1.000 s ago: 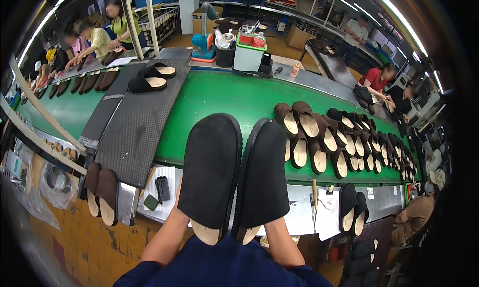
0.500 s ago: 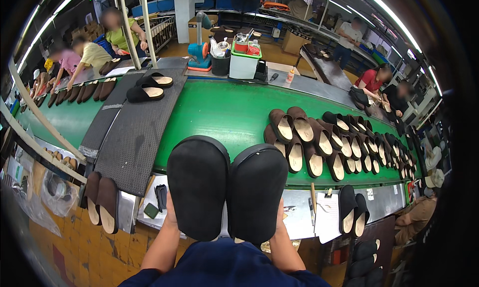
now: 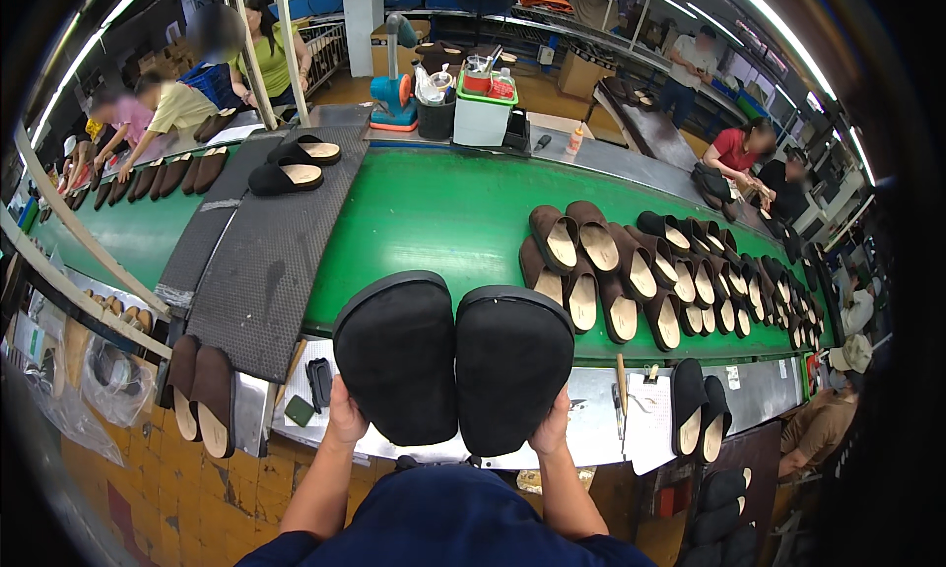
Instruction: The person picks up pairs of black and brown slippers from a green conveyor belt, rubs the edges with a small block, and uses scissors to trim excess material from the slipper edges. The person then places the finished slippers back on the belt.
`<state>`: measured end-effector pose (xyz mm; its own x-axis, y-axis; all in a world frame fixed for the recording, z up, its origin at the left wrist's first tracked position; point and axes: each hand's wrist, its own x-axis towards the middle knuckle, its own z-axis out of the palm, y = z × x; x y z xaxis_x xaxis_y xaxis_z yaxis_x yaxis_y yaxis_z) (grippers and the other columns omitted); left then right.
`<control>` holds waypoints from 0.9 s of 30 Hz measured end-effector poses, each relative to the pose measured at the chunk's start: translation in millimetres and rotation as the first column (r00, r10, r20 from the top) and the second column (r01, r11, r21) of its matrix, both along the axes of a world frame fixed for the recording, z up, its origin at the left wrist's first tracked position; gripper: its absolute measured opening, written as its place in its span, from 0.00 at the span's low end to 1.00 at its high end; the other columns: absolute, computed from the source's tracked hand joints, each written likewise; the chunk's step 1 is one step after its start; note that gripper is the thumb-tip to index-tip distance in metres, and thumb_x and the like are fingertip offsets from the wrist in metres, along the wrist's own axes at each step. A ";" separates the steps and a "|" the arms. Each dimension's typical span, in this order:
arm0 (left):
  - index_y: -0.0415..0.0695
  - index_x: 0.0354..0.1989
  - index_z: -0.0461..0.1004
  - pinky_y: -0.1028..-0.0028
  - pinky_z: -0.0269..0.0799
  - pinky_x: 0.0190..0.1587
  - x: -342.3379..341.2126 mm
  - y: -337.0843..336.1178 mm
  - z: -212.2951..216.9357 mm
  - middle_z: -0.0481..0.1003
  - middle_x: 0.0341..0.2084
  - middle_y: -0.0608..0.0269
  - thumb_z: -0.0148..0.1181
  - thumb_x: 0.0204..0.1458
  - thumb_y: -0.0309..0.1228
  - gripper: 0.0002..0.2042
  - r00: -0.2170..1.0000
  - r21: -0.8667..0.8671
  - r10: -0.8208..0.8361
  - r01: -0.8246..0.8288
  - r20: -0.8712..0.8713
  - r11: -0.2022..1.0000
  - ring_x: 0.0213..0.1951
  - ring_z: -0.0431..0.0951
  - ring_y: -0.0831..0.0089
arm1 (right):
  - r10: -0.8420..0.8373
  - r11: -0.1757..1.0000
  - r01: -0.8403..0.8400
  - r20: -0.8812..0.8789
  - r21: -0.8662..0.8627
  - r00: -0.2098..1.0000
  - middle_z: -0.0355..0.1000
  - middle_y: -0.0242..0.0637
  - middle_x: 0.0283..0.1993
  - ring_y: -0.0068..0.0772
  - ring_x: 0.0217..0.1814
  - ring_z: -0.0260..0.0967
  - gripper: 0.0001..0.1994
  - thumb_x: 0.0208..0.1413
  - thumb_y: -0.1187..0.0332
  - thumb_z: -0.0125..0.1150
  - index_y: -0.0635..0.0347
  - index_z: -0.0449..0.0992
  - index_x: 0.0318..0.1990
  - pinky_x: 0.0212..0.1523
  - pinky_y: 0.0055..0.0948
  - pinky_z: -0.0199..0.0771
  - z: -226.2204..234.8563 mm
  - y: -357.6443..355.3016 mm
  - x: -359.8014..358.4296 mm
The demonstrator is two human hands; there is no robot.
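Two black clogs are held up side by side in front of me, their rounded toes pointing away and their dark upper surfaces facing me. My left hand [image 3: 347, 415] is closed round the outer lower side of the left clog [image 3: 396, 360]. On the other side, my right hand [image 3: 552, 424] grips the right clog [image 3: 514, 370] the same way. The inner edges of the clogs lie close together, touching near the middle. Most of my fingers are hidden behind the shoes. Beneath them is the metal edge of the workbench [image 3: 591, 451].
A green conveyor belt [image 3: 424, 212] crosses ahead, with many brown and black clogs [image 3: 621, 311] at right. A dark textured mat [image 3: 266, 262] bears two black clogs. Brown clogs [image 3: 212, 400] stand left, black ones [image 3: 702, 409] right, beside paper [image 3: 648, 439]. Co-workers [image 3: 734, 153] sit beyond.
Both clogs have tilted and come slightly apart at the toes. More of my hands shows at their outer sides. A co-worker at the far left has turned and leaned.
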<state>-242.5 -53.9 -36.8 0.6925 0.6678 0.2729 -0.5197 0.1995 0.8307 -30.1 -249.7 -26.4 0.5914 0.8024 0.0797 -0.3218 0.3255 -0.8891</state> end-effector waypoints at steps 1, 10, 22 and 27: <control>0.43 0.66 0.55 0.62 0.58 0.64 -0.4 0.3 -1.1 0.64 0.62 0.57 0.31 0.63 0.56 0.33 1.000 0.003 -0.003 0.003 0.003 1.000 0.62 0.65 0.64 | -0.003 1.000 0.003 0.009 0.005 1.000 0.59 0.40 0.66 0.36 0.65 0.60 0.32 0.64 0.44 0.34 0.57 0.52 0.67 0.65 0.37 0.61 0.0 0.0 0.0; 0.42 0.64 0.59 0.63 0.61 0.63 4.3 -2.7 1.4 0.67 0.59 0.56 0.31 0.63 0.56 0.32 0.999 -0.083 -0.038 0.038 0.003 0.996 0.60 0.67 0.64 | -0.038 0.999 0.038 -0.068 -0.004 0.997 0.63 0.41 0.62 0.35 0.63 0.63 0.28 0.66 0.49 0.31 0.59 0.56 0.65 0.64 0.36 0.62 6.6 4.6 2.1; 0.42 0.64 0.60 0.63 0.62 0.62 6.7 1.8 -3.8 0.67 0.58 0.57 0.30 0.63 0.56 0.32 0.996 -0.032 -0.047 0.045 -0.077 0.999 0.59 0.68 0.65 | -0.049 0.999 0.038 -0.349 -0.039 0.936 0.66 0.44 0.60 0.38 0.60 0.67 0.31 0.65 0.45 0.36 0.62 0.62 0.62 0.61 0.36 0.66 4.4 8.1 7.8; 0.42 0.64 0.60 0.63 0.61 0.63 8.4 0.7 -5.0 0.67 0.58 0.57 0.31 0.63 0.55 0.32 0.997 -0.073 -0.052 0.048 -0.063 0.996 0.59 0.68 0.65 | -0.024 1.000 0.020 -0.349 -0.015 0.937 0.66 0.44 0.60 0.39 0.60 0.67 0.31 0.64 0.45 0.37 0.62 0.61 0.63 0.62 0.37 0.66 2.4 5.5 9.3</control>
